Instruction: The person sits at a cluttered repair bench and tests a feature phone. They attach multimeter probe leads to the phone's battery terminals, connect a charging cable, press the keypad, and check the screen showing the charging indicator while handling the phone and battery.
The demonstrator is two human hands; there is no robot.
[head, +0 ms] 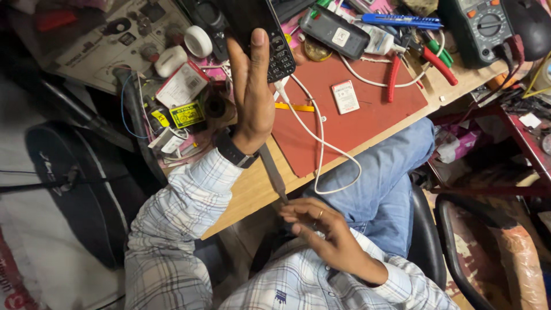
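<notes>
Two hands were busy: my left hand [251, 95] gripped a keypad phone [270, 43] at twelve o'clock above the table [252, 189], my right hand [324, 232] hung empty, fingers loose. I feared its white cable [318, 143] could snag and yank it.

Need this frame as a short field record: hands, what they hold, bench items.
left hand: raised, gripping a black keypad phone
right hand: low by the lap, fingers spread, holds nothing
cable: white cable runs from the phone's base, looping over the bench edge
mat: red mat carrying a small white battery
tools: red-handled pliers, multimeter
</notes>
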